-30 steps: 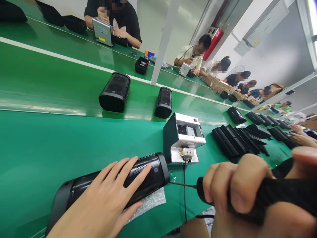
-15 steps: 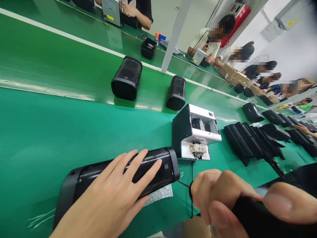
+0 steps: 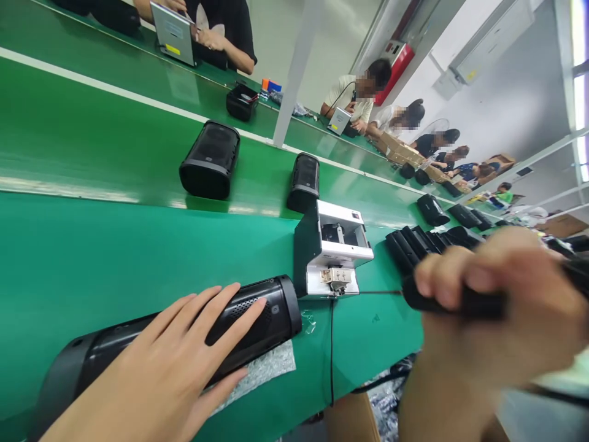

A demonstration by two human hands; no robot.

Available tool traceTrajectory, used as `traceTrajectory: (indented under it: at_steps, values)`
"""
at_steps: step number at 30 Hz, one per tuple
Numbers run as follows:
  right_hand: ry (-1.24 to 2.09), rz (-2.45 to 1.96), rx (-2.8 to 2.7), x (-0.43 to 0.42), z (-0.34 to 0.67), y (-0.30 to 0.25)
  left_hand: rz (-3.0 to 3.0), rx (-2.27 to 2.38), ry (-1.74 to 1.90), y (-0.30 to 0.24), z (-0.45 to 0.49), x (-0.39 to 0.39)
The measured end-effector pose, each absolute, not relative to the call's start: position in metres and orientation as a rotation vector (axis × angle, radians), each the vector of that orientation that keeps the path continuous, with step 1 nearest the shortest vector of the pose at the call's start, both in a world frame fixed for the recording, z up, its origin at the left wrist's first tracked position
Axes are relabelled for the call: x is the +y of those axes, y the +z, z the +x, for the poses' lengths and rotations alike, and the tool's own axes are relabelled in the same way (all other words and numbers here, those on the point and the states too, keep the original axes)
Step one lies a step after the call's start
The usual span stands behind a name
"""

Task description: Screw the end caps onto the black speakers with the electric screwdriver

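Our left hand (image 3: 170,368) lies flat and open on the black speaker (image 3: 184,337) on the green bench (image 3: 92,258); our right hand (image 3: 488,307) grips the screwdriver (image 3: 432,299), its bit at the screw feeder (image 3: 332,256).

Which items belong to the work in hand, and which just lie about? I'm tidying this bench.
In use: left hand on black speaker; right hand holding electric screwdriver; screw feeder.
Lying about: two speakers on belt, stacked black panels.
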State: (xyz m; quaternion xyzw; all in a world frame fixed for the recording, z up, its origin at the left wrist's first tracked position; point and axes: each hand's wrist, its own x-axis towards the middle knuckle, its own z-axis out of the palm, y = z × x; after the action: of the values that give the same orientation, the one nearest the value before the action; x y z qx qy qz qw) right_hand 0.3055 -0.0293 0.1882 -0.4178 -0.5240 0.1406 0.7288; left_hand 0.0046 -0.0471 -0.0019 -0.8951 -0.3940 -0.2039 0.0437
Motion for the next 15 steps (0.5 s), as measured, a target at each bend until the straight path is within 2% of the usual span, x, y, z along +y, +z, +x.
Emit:
traceTrajectory:
  at_steps: [6,13,15]
  values:
    - [0.411,-0.856,-1.206,0.018,0.308,0.161,-2.713,-1.217,-0.704,-0.01,0.005,-0.043]
    - [0.706,-0.926,-1.187,-0.046,0.315,0.153,-2.688,-1.192,-0.629,0.009,0.009,-0.045]
    - [0.714,-0.917,-1.434,-0.066,0.34,0.154,-2.675,-1.187,-0.605,0.02,0.011,-0.047]
